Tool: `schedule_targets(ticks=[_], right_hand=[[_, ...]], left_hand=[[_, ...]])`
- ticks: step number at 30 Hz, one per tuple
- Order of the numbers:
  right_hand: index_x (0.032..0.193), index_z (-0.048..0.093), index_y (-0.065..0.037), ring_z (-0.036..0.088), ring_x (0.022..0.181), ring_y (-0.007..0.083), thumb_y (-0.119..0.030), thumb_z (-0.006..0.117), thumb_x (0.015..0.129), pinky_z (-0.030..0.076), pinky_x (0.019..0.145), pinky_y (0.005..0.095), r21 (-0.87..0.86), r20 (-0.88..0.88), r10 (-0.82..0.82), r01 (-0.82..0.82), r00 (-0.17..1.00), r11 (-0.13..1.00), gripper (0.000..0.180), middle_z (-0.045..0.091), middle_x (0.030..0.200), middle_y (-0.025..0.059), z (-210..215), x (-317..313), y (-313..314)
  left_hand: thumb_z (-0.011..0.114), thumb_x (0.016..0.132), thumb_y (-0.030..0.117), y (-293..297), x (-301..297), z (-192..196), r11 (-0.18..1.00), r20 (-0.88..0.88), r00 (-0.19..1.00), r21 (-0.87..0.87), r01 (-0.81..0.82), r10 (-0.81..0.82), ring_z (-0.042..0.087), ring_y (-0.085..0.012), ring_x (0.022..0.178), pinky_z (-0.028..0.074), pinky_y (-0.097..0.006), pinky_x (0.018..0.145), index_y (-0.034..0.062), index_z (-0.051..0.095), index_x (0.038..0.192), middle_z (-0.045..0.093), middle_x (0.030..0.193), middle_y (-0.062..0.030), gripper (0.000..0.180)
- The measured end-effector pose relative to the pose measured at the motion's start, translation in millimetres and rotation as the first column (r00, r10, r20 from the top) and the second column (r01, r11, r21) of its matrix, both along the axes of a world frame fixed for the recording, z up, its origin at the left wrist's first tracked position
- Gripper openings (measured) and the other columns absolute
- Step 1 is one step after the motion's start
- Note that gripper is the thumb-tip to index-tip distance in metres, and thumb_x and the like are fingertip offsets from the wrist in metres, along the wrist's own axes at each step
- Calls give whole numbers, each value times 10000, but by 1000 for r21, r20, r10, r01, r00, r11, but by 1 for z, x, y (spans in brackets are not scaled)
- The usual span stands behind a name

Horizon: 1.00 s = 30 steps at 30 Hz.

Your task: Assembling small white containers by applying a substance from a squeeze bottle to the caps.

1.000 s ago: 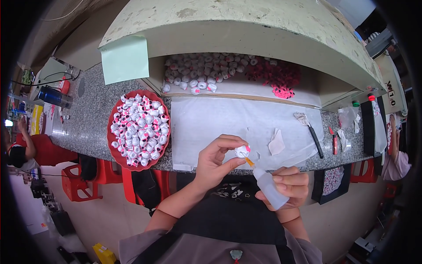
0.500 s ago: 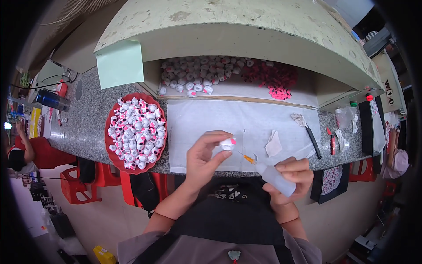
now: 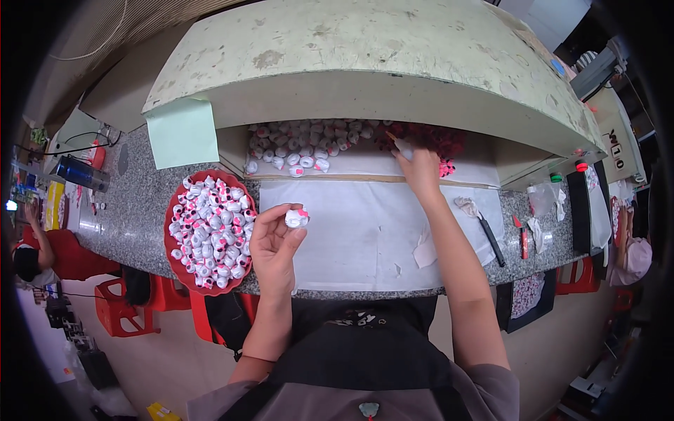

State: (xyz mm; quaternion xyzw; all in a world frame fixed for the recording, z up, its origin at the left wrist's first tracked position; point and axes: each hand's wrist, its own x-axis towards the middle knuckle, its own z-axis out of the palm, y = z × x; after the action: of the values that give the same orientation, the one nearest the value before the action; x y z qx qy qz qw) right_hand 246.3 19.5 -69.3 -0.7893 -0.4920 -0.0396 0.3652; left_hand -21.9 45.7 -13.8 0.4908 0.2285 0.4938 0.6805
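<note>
Between thumb and fingers, my left hand (image 3: 272, 242) pinches a small white rounded piece with a pink patch (image 3: 296, 218), just right of the red scalloped basin (image 3: 173, 261). That basin is heaped with similar white, pink and black pieces (image 3: 213, 228). My right hand (image 3: 420, 168) reaches into the low shelf, closed around a translucent squeeze bottle (image 3: 404, 148) with an orange tip. The tip lies by a pile of small dark pink pieces (image 3: 447, 168). Several white pieces (image 3: 309, 144) fill the shelf's left part.
White paper (image 3: 337, 238) covers the middle of the granite counter, with a torn scrap (image 3: 425, 251) on it. A black-handled tool (image 3: 491, 242) and a red-and-black knife (image 3: 523, 240) lie at the right. The pale shelf top (image 3: 365, 59) overhangs. Co-workers sit at both far sides.
My right hand has carried the squeeze bottle forward into the shelf, away from the white piece. My left hand has moved left toward the basin, still pinching its piece.
</note>
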Motion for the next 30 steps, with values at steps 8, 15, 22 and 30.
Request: schedule_targets(ticks=[8,15,22,30], right_hand=[[853,563,-4,554,717,356,-164,671,647,446,626,393,25,147,-63,60,987,998,282,579,786,193,-15,0,13],[844,583,-14,557,642,324,-143,629,693,432,595,361,127,-435,24,35,900,991,204,594,703,137,15,-35,-24],[802,598,-2,552,654,344,-115,650,659,436,613,393,-11,61,0,1,998,1000,190,589,731,171,-23,-14,8],[884,600,-4,541,538,239,-104,622,701,440,541,325,-83,-254,72,-96,965,992,209,569,669,115,6,-27,-6]], left_hand=[[548,717,-95,-3,-4,-4,999,-36,999,-43,22,-23,535,-153,906,420,-261,805,-3,461,1040,527,1030,-129,348],[542,723,-89,-14,9,-9,981,-36,985,-104,163,-167,547,-167,895,438,-279,805,-6,456,1039,528,1029,-134,338],[554,729,-72,-14,4,-11,988,-53,990,-84,129,-134,547,-162,885,436,-268,799,-7,460,1041,537,1018,-127,333],[554,731,-74,-11,-6,-15,987,-47,991,-110,119,-125,537,-151,902,426,-253,794,-4,465,1051,535,1023,-113,339]])
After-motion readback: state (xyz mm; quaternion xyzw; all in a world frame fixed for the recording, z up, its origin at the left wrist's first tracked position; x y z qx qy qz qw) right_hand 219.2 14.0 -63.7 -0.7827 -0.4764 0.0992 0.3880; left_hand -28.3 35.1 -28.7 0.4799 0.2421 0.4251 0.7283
